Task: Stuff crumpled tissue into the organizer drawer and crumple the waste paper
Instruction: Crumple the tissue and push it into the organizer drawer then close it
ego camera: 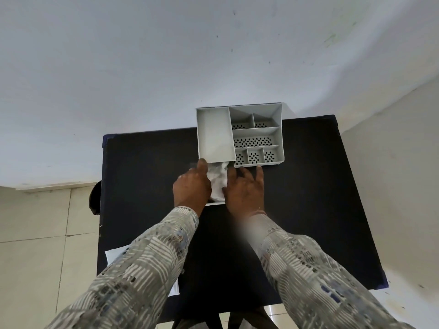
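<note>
Crumpled white tissue (pixel 218 180) lies between the 2 hands, in the pulled-out grey plastic organizer drawer (pixel 215 203); left hand (pixel 192 187) curled against it, right hand (pixel 244 189) spread flat beside it.

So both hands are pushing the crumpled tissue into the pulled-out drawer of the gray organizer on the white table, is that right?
Not quite: the table is black, not white. The head view shows the left hand and right hand either side of the crumpled tissue, pressing it into the pulled-out drawer of the gray organizer on that black table.
</note>
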Motion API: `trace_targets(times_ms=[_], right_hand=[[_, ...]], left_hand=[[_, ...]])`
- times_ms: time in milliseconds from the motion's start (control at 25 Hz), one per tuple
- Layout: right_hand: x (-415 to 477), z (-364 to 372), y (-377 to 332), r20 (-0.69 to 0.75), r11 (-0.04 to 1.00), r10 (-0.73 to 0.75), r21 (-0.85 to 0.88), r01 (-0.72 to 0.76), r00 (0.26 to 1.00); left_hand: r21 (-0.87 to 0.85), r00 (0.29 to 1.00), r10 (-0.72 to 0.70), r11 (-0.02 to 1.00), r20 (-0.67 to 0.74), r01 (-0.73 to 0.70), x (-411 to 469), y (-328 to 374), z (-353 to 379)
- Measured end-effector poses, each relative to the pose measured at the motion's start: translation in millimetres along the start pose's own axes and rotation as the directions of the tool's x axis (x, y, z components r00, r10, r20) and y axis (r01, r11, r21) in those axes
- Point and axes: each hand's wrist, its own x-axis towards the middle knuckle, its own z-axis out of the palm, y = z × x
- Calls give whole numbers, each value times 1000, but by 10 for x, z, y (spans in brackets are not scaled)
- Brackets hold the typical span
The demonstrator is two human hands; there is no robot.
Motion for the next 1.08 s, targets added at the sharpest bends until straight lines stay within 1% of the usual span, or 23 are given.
trace_targets(times_ms=[80,160,240,320,440,480,560,640,720,800,840,880,920,1000,1040,1080], right_hand=[[-42,-35,5,4,997,-71,-42,71,997],[-59,-101,12,7,992,-110,-68,110,994],[-20,-159,24,7,990,-93,-103,93,996],[47,-163,48,21,991,-54,-119,56,998],[149,-119,81,140,992,43,-124,-25,989],[165,-94,81,189,990,67,-135,-41,980],[181,-49,57,257,986,92,-158,-52,962],[185,-22,-1,318,989,116,-124,-80,941],[170,-14,-65,406,992,127,-51,-117,905],[142,-1,-67,478,986,113,57,-158,871],[134,-2,-38,484,975,96,132,-181,870],[115,-3,-2,456,959,78,210,-192,887],[85,-9,35,380,942,62,283,-180,923],[4,-5,111,151,923,53,371,-106,987],[-23,4,154,71,931,53,356,-75,996],[-37,5,196,49,951,54,302,-66,997]], left_hand=[[84,993,108,990,36,-111,-21,21,47],[167,986,152,973,65,-161,1,42,45],[200,990,121,971,66,-132,52,33,16],[178,993,85,979,86,-99,44,7,-10],[187,980,30,980,199,-68,-5,-13,0],[206,970,15,976,244,-67,4,-9,12],[226,959,11,971,283,-78,58,20,37],[233,952,12,968,305,-87,105,65,49],[210,944,-11,976,328,-62,130,92,53],[145,945,-31,989,325,-18,129,79,70],[108,953,-26,994,303,-7,112,60,77],[61,963,-12,998,268,-5,77,36,81],[-20,976,-1,1000,218,5,32,11,76],[-225,993,-20,973,120,47,-96,-14,64],[-285,995,-33,957,91,57,-164,-17,60],[-289,995,-33,955,93,59,-214,-10,65]])
